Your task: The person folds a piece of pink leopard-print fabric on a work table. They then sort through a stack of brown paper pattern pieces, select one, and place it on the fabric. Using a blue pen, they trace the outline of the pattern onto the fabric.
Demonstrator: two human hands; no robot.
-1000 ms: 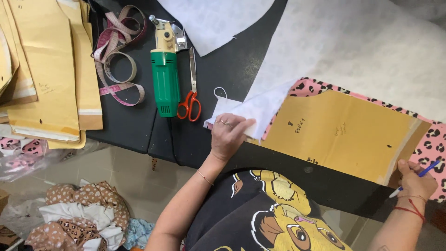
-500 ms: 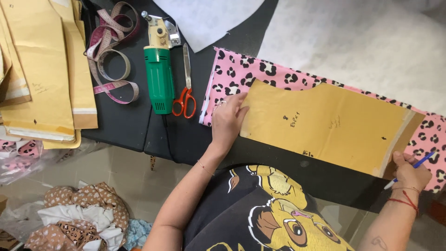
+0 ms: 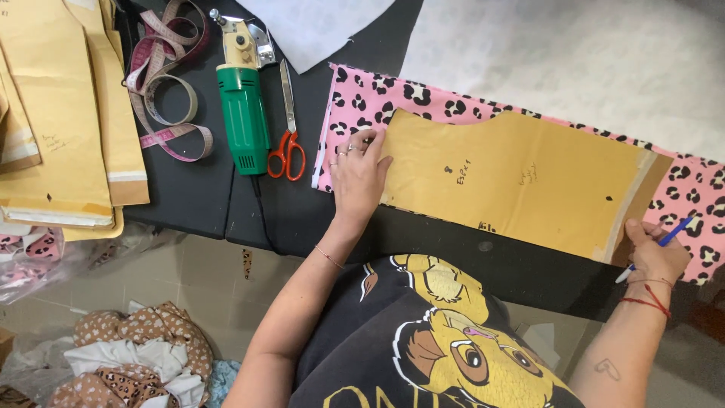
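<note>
Now the pink leopard-print fabric (image 3: pixel 355 102) lies spread flat on the black table (image 3: pixel 189 189), where a second ago its corner was folded over white side up. My left hand (image 3: pixel 359 177) rests open, fingers flat, pressing the left end of the tan paper pattern (image 3: pixel 513 181), which has slid onto the fabric. My right hand (image 3: pixel 657 253), at lower right, is closed around a blue pen (image 3: pixel 655 249) at the pattern's right end. So the piece looks seated for marking. Farther up sit red-handled scissors (image 3: pixel 287 147), a green electric cutter (image 3: pixel 243 121), a pink tape measure (image 3: pixel 162 98), and stacked tan paper patterns (image 3: pixel 53 121) at upper left.
</note>
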